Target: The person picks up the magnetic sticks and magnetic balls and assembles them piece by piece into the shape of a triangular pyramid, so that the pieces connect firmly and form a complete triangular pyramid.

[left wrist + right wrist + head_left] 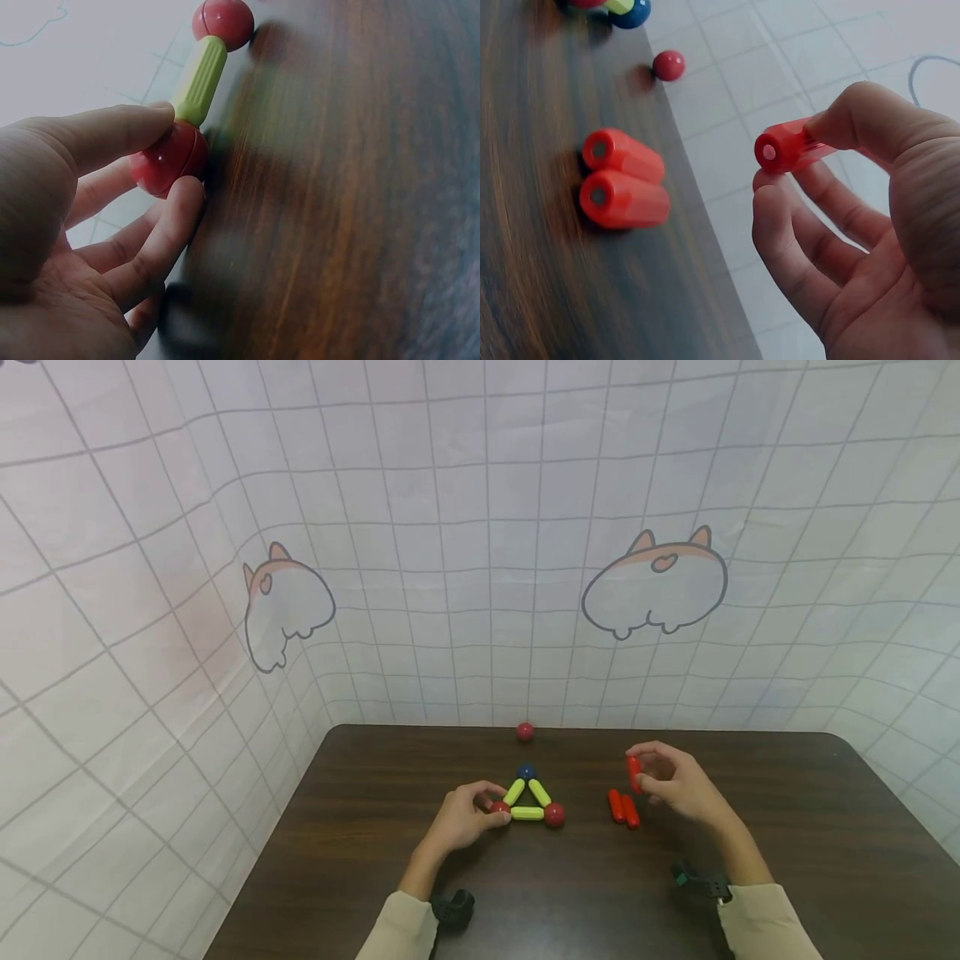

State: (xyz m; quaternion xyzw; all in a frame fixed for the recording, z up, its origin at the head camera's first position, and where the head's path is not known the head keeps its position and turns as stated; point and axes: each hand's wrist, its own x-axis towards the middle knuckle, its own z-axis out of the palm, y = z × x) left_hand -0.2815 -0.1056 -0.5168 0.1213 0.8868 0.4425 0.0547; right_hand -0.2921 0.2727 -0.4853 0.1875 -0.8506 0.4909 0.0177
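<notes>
On the table lies a triangle made of yellow-green rods [527, 813], joined at the corners by a blue ball [527, 772] and two red balls [554, 814]. My left hand [460, 817] pinches the triangle's left red ball [171, 159] between thumb and fingers. To the right, my right hand [681, 783] holds a short red rod [787, 145] above the table, gripped between thumb and fingertips. The rod's end shows a round, pale metallic face. Just left of that hand, two more red rods [626, 199] lie side by side on the tabletop.
A loose red ball [525, 732] sits near the back edge of the dark wooden table [360, 860]. Behind the table hangs a white gridded cloth [450, 568] with cartoon animal drawings. Dark bands [453, 910] are strapped around both wrists.
</notes>
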